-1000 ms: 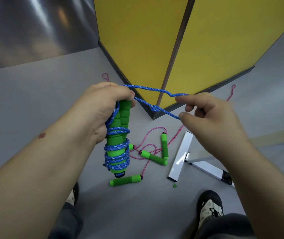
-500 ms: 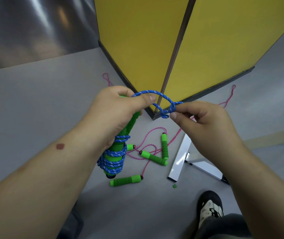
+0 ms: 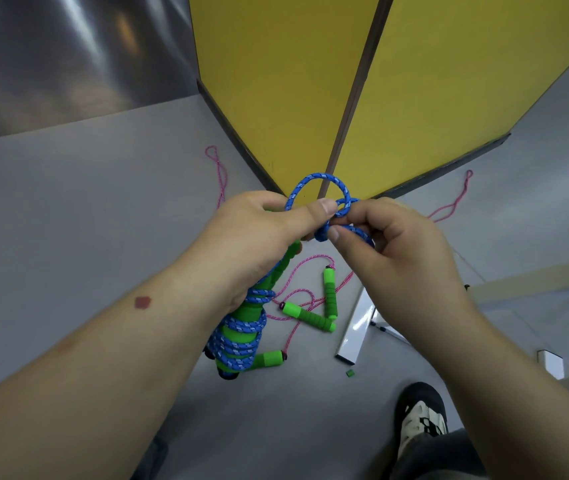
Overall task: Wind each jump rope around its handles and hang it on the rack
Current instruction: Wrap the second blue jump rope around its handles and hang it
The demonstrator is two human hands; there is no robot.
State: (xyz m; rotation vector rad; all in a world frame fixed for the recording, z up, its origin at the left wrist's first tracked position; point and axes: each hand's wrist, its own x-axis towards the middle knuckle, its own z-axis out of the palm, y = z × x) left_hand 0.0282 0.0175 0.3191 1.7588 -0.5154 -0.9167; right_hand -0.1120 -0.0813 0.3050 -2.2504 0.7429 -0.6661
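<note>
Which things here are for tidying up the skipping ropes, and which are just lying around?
For the job:
- blue rope, looped between both hands
- green handles it is wound on, held by the left hand
- right hand, pinching the loop
- pink ropes with green handles on the floor, not yet wound

Just lying about:
- white metal frame
- small green scrap
- yellow panels

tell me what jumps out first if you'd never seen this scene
At the centre, the left hand grips green handles wound with blue rope, while the right hand pinches the rope's free end into a blue loop above the thumbs. Behind them stand bright yellow panels. Below, on the grey floor, lie pink ropes with green handles, still unwound.
</note>
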